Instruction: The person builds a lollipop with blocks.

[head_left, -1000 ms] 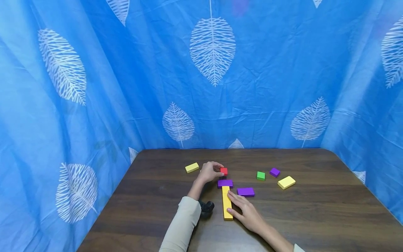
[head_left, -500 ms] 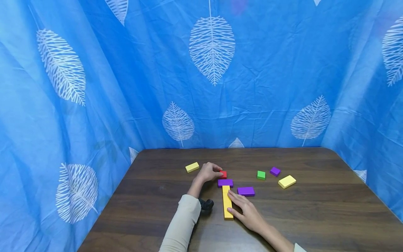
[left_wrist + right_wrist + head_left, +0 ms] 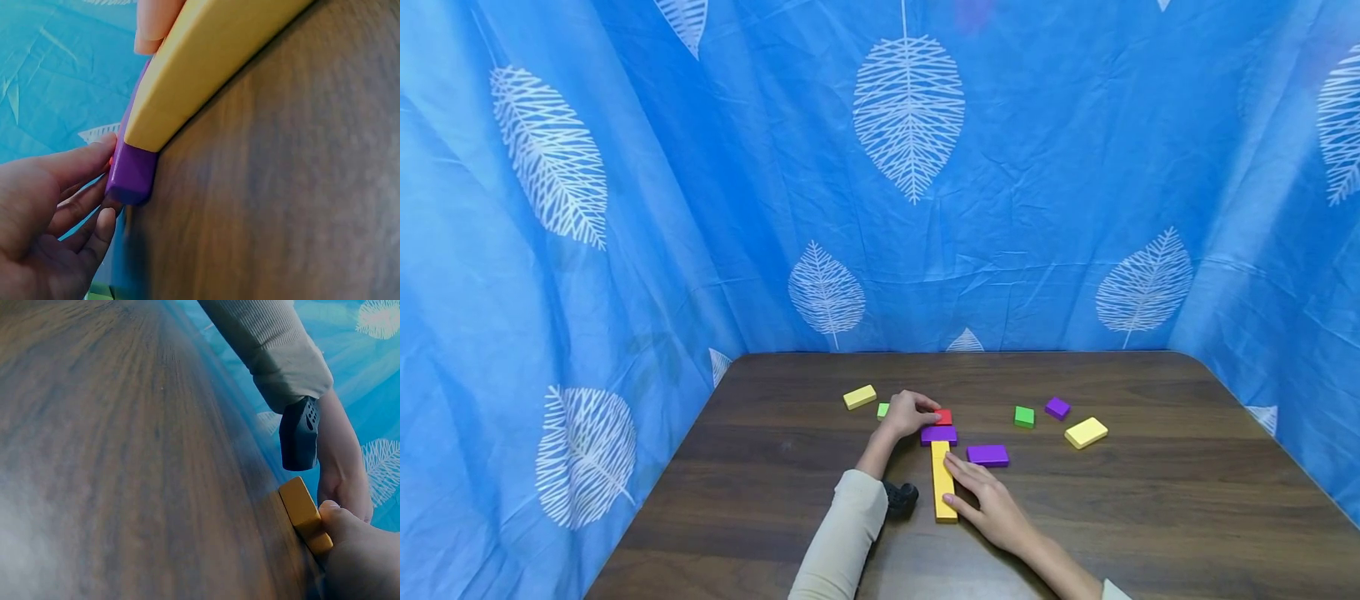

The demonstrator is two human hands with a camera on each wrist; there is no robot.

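1. Red block (image 3: 946, 417): at twelve o'clock of the purple block (image 3: 938, 437), pinched by the left hand (image 3: 910, 415), apparently for alignment.
2. Right hand (image 3: 988, 502): fingers extended, touching the yellow bar (image 3: 942, 483) at three o'clock, seemingly steadying it.

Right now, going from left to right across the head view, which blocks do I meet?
Left yellow block, light green block, then the red block, middle purple block and orange-yellow strip together, loose purple block, dark green block, small purple block, right yellow block.
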